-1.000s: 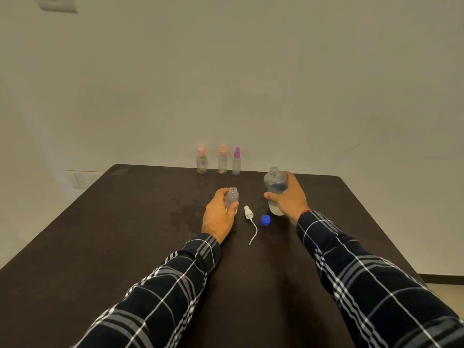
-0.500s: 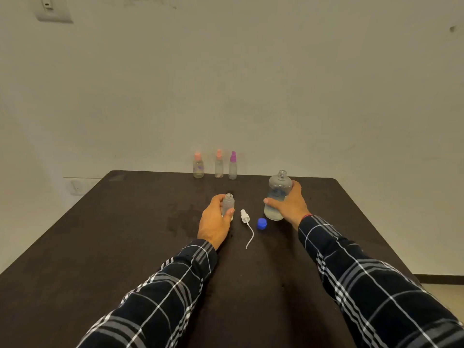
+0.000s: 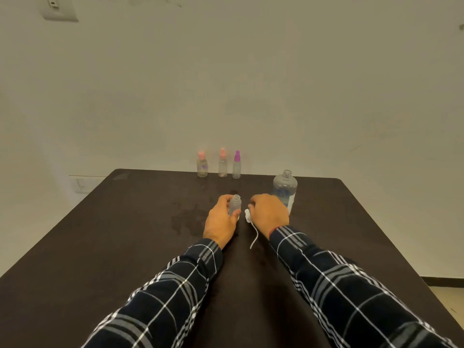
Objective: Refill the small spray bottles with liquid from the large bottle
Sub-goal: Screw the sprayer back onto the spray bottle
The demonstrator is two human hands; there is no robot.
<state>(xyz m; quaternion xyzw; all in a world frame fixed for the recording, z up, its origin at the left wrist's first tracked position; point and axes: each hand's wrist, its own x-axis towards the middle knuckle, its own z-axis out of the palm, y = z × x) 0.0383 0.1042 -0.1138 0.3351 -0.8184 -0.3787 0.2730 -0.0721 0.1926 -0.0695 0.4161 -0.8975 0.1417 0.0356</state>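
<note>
Gripping a small spray bottle (image 3: 235,204) near the middle of the dark surface (image 3: 100,247), the left hand (image 3: 221,222) has its thumb and fingers curled round the clear body. In this head view the bottle stands upright on the surface with its threaded neck bare and open.

Just to its right, the right hand (image 3: 270,213) lies knuckles up with the fingers bent down over the white sprayer head (image 3: 247,214). The fingertips are hidden, so I cannot tell whether they pinch the sprayer head or only touch it. The thin white dip tube (image 3: 254,234) trails from under that hand toward the camera and lies flat on the surface between the two wrists.

The large bottle (image 3: 285,189) stands upright just beyond the right hand, uncapped and held by neither hand. It looks partly filled with clear liquid, though the blur makes the level hard to judge.

Three capped spray bottles (image 3: 222,165) stand in a row at the far edge of the surface, two with pinkish tops and the rightmost with a purple one. They are well apart from the hands.

A dull damp patch (image 3: 188,217) marks the surface left of the left hand. Both arms wear dark plaid sleeves (image 3: 175,285). A pale wall (image 3: 251,84) rises behind, with a switch plate (image 3: 59,8) at the top left and a wall socket (image 3: 82,184) low beside the surface's left corner.
</note>
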